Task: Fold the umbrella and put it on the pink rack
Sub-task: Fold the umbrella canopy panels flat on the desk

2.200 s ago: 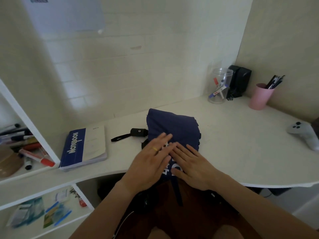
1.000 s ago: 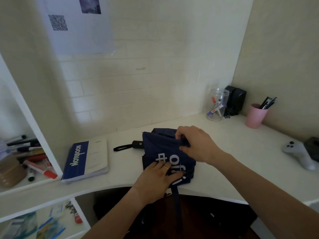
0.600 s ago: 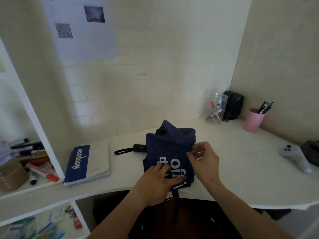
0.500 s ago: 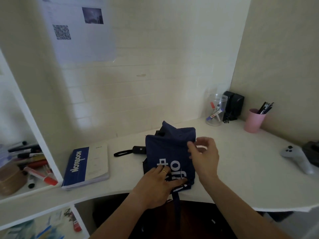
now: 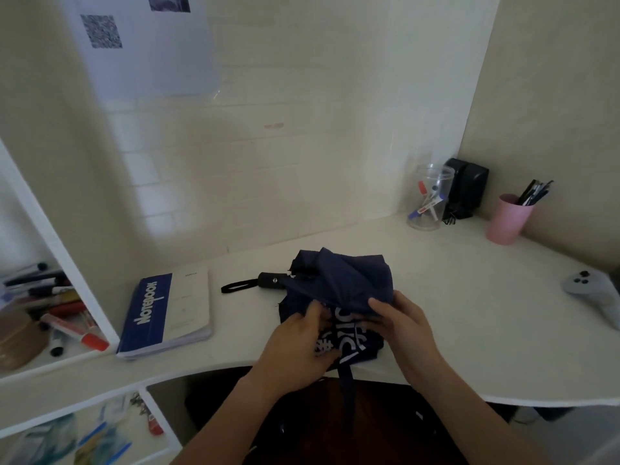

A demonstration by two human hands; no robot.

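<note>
White desk (image 5: 469,313): pink cup (image 5: 508,219) holds dark pens (image 5: 533,193).

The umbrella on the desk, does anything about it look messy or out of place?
Yes. The navy umbrella is bunched unevenly rather than rolled tight, and its closure strap hangs over the desk edge. The left hand and right hand both pinch the fabric. Nothing looks torn.

The umbrella (image 5: 339,297) is placed on the bench (image 5: 469,297) at its front edge. A notebook (image 5: 167,313) is located to its left. A jar (image 5: 427,201), speaker (image 5: 468,187) and cup (image 5: 508,219) are positioned in the rear right corner.
</note>
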